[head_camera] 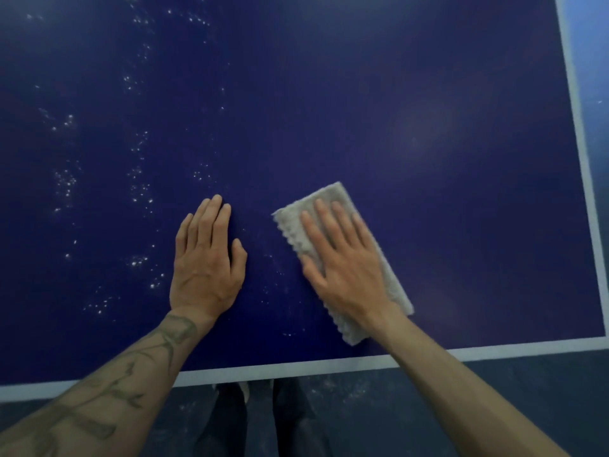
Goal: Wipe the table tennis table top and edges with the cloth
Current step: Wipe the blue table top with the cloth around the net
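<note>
The dark blue table tennis table top (395,110) fills most of the view, with a white line along its near edge (296,367) and its right edge (583,179). A folded pale grey cloth (329,201) lies flat on it near the front right corner. My right hand (342,262) presses down on the cloth with straight, spread fingers. My left hand (207,258) rests flat on the bare table just left of the cloth, fingers straight. White specks (66,186) dot the left part of the top.
Below the near edge I see my dark trouser legs (263,420) and a dark speckled floor (379,400). Beyond the right edge the floor (596,77) looks lighter blue.
</note>
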